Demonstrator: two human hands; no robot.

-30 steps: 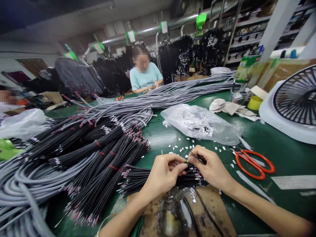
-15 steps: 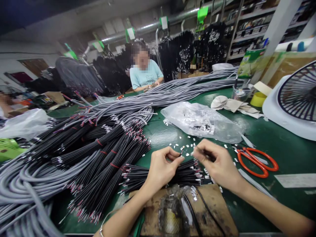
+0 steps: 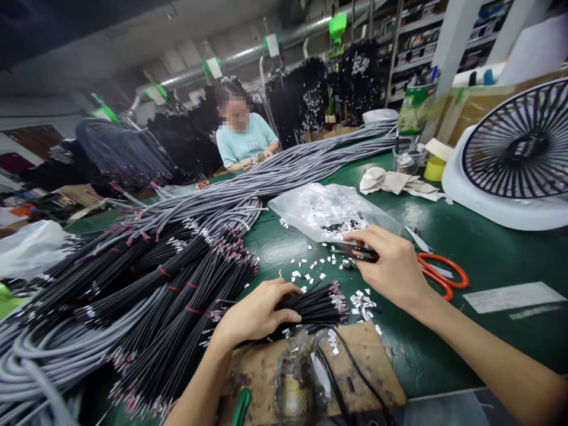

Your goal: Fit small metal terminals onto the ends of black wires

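Observation:
My left hand (image 3: pixel 255 310) is closed around a small bundle of short black wires (image 3: pixel 317 305) lying on the green table (image 3: pixel 479 254), their stripped ends pointing right. Farther out, my right hand (image 3: pixel 393 266) pinches a thin dark tool, probably tweezers (image 3: pixel 350 251), with its tip among the small white terminals (image 3: pixel 310 272) scattered on the table. Just beyond lies a clear plastic bag (image 3: pixel 328 210) holding more small parts. A brown board with a taped fixture (image 3: pixel 310 373) sits under my wrists at the table edge.
Large bundles of black wires (image 3: pixel 168 284) and grey cables (image 3: pixel 275 177) fill the left side. Orange scissors (image 3: pixel 444 275) lie right of my hand. A white fan (image 3: pixel 515 160), cloths (image 3: pixel 390 180) and a yellow tape roll (image 3: pixel 435 168) stand far right. A person in a light blue shirt (image 3: pixel 246 139) sits opposite.
My right hand moved away from the bundle, forward toward the loose terminals near the bag. My left hand lowered and closed on the wire bundle. The view shifted left.

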